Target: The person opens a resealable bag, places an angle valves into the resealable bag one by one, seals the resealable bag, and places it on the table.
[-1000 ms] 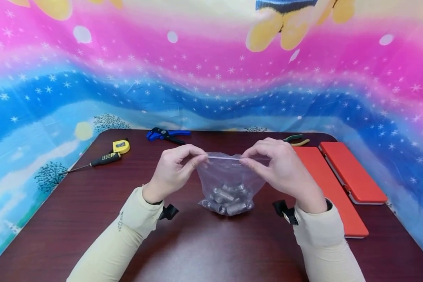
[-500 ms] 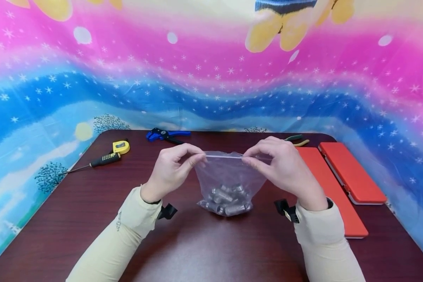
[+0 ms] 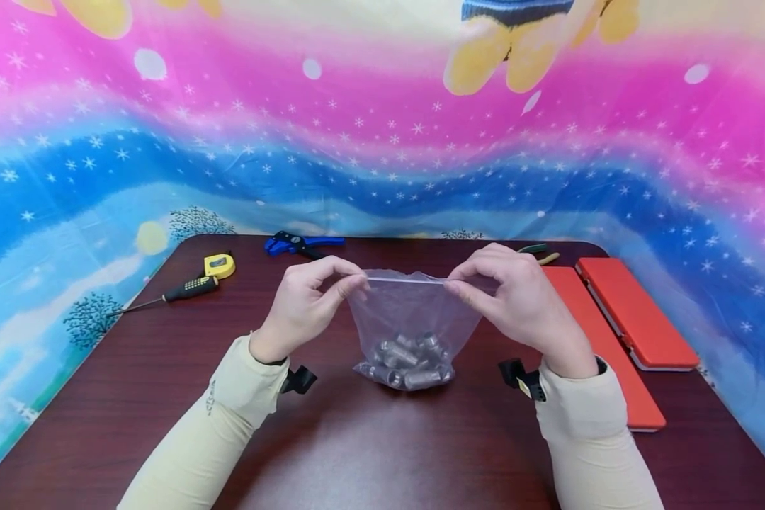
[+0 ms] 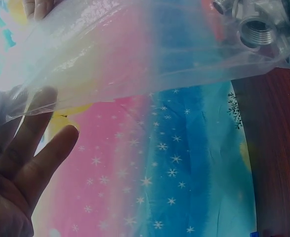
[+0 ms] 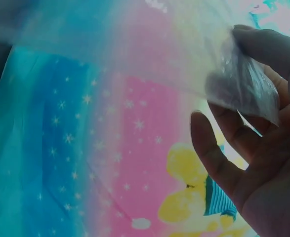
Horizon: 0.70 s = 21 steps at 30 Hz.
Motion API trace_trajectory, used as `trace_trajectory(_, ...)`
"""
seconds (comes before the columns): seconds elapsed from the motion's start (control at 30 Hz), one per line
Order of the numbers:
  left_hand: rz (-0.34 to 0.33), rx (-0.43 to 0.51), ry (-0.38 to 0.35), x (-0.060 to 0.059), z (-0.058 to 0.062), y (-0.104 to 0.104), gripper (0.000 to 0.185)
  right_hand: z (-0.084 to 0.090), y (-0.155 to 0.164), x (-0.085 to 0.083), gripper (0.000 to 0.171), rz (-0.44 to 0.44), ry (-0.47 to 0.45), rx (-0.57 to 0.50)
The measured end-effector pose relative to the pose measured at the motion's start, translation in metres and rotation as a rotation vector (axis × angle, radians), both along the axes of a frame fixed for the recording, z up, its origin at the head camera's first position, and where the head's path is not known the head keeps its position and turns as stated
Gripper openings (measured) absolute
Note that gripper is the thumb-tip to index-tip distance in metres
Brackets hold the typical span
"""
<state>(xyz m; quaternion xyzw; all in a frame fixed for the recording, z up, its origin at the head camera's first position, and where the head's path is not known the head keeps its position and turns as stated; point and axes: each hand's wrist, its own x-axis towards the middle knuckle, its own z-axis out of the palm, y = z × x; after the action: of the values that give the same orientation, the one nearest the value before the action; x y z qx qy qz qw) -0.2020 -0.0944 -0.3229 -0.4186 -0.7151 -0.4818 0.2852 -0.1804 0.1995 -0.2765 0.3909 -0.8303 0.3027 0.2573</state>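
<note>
A clear zip bag [image 3: 414,312] stands on the dark wooden table [image 3: 357,439], with several grey threaded metal fittings [image 3: 408,361] heaped in its bottom. My left hand [image 3: 309,301] pinches the left end of the bag's top strip between thumb and forefinger. My right hand [image 3: 516,297] pinches the right end the same way. The strip is stretched taut between them. In the left wrist view the bag's film [image 4: 135,54] spreads above my left hand [image 4: 21,163], and fittings [image 4: 256,29] show through it. In the right wrist view my right hand [image 5: 263,128] holds a bunched corner of the film [image 5: 243,84].
Two red flat cases [image 3: 634,312] lie at the right of the table. At the far left lie a screwdriver [image 3: 178,290] and a yellow tape measure [image 3: 219,265]. Blue-handled pliers [image 3: 299,243] and green-handled pliers [image 3: 535,251] rest along the back edge. A colourful cloth [image 3: 382,142] hangs behind.
Both hands have drawn slightly apart along the bag's top strip and lifted a little. The bag stands a bit taller and straighter.
</note>
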Motion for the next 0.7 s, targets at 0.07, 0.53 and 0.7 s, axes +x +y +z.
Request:
trace_trajectory(0.07, 0.007, 0.004, -0.005, 0.0, 0.0, 0.0, 0.018, -0.001, 0.002, -0.001, 0.014, -0.016, -0.023, -0.005)
trace_trajectory(0.53, 0.035, 0.016, -0.037, -0.001, 0.0, -0.006, 0.009, -0.001, 0.014, -0.005, 0.012, -0.032, -0.029, 0.008)
trace_trajectory(0.7, 0.033, 0.023, -0.074, -0.002, 0.0, -0.007, 0.008, -0.002, 0.015, -0.005, 0.013, -0.048, -0.048, -0.003)
